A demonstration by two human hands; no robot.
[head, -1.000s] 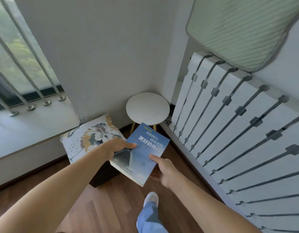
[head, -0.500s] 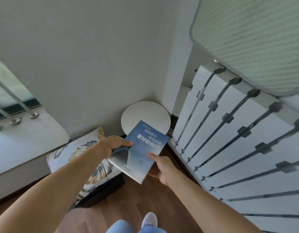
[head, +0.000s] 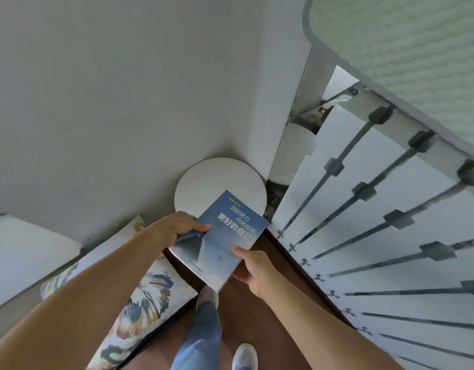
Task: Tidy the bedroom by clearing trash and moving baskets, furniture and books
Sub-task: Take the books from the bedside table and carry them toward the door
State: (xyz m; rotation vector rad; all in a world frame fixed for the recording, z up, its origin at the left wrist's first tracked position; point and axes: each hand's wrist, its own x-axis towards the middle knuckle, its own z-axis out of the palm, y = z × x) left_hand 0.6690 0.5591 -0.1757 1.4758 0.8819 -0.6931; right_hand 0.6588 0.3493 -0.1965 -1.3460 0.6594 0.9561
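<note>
Over near edge of round counter (head: 212, 180), blue book (head: 225, 236) hangs in air, not yet resting. Your left grip (head: 181, 227) pinches its curled cover, right grip (head: 250, 265) clasps lower edge. Let go early and book likely tips off onto floor (head: 270, 311); your left pinch may crease cover.

You see a blue book (head: 225, 236), a white round table (head: 204, 182), a floral-patterned cushion (head: 140, 295) and a brown wood floor (head: 270, 329).

Right hand (head: 254, 271) — fingers mostly under book (head: 220, 244); tabletop (head: 212, 180) near rim covered; cushion (head: 140, 289) — cut by bottom edge.
</note>
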